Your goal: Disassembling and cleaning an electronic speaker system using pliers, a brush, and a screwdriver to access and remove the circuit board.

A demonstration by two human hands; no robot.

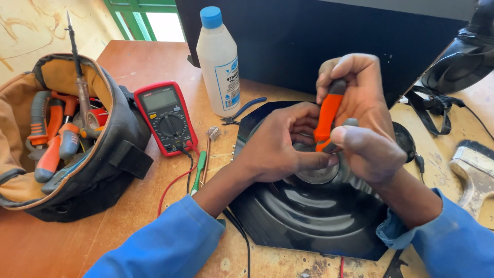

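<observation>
A glossy black ribbed plastic housing (309,216) lies on the wooden table, with a round metal part (319,176) at its middle. My right hand (363,110) grips the orange and grey handles of a pair of pliers (327,114), whose jaws point down at the metal part. My left hand (280,146) rests on the housing beside the jaws, fingers curled around the spot where they meet the part. The jaw tips are hidden by my fingers. Both arms wear blue sleeves.
An open tool bag (67,134) with pliers and screwdrivers stands at the left. A red multimeter (165,117) with leads, a white bottle with a blue cap (218,62), a paintbrush (473,170) at the right edge, and a dark screen behind.
</observation>
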